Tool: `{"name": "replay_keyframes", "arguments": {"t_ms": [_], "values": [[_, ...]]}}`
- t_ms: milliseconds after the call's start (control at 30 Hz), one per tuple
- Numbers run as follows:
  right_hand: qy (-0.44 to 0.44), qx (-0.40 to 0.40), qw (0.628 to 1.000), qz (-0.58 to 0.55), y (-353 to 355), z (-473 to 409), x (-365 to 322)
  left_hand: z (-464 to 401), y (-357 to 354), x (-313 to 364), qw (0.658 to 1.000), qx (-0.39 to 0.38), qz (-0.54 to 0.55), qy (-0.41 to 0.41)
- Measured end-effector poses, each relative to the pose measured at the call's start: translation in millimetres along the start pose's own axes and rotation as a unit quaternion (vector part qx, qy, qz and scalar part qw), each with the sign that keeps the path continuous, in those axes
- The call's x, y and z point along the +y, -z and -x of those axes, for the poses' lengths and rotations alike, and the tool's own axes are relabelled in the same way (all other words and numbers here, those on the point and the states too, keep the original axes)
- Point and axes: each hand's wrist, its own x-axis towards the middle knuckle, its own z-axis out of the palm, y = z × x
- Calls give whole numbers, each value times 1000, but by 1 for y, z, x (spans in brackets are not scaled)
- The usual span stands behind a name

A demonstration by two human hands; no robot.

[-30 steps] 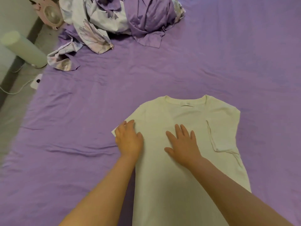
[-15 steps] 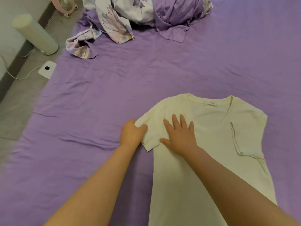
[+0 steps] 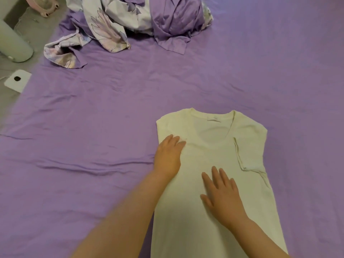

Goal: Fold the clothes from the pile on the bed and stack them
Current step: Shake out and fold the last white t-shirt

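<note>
Left sleeve now folded inward since half a second ago, cream T-shirt (image 3: 214, 151) being pressed flat on purple bed (image 3: 111, 127) by left hand (image 3: 167, 157) and right hand (image 3: 221, 196), fingers straight, hem being cut off below, pile (image 3: 137, 23) being cropped above.

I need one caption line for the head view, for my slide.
Both hands, left hand and right hand, press a pale yellow cotton T-shirt flat on the purple bedsheet.

T-shirt (image 3: 223, 155) lies flat on the bed (image 3: 93, 136), near its front edge, right of centre. Left hand (image 3: 168, 157) rests on the shirt's left side, right hand (image 3: 222, 196) on its middle. Pile of clothes (image 3: 134, 25) sits at the bed's far left. Cylinder (image 3: 13, 43) and flat box (image 3: 17, 80) stand on the floor off the left edge.
</note>
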Motion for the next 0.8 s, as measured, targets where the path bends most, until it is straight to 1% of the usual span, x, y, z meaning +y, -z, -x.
{"name": "replay_keyframes", "arguments": {"t_ms": [67, 133, 267, 400, 533, 600, 700, 800], "values": [[-17, -20, 1000, 3, -10, 7, 1, 8, -13, -5, 994, -61, -92, -11], [-22, -39, 999, 4, -14, 6, 1, 12, -19, -5, 988, -97, -122, -3], [-20, -72, 997, -3, -3, -10, 3, 11, -20, 6, 991, -91, -87, 34], [-20, -49, 998, -19, -5, 2, 5, 41, -24, 22, 991, -65, -73, 89], [-24, -27, 999, -38, -26, 38, 3, 103, -35, 37, 990, -60, -83, 98], [-21, -22, 998, -46, -41, 61, 1, 140, -45, 41, 989, -76, -63, 108], [-8, -27, 998, -49, -66, 95, 0, 192, -60, 45, 982, -115, -28, 146], [15, -34, 998, -40, -86, 126, 2, 232, -70, 51, 979, -120, -13, 167]]}}
